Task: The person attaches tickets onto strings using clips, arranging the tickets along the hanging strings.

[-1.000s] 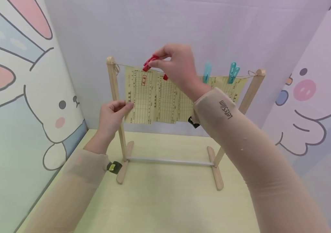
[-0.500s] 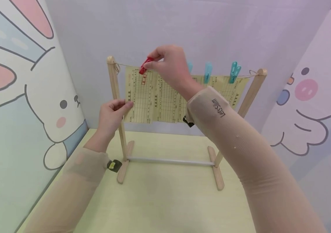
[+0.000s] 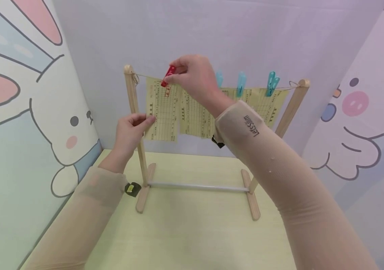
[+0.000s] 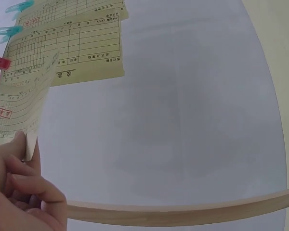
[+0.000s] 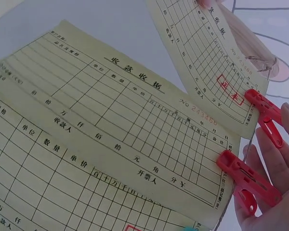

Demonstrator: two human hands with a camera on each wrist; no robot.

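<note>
The right hand (image 3: 195, 78) pinches a red clothespin (image 3: 169, 75) at the top edge of the leftmost yellow receipt (image 3: 161, 112) on the string of a wooden rack (image 3: 134, 123). The left hand (image 3: 129, 131) grips that receipt's lower left edge beside the post. The pale desk (image 3: 195, 240) lies open in front. The sleeve reads "LetsSlim" (image 3: 250, 126).

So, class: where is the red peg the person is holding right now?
In the head view, the red peg sits at the string's left end, pinched by the right hand atop the leftmost paper slip.
</note>
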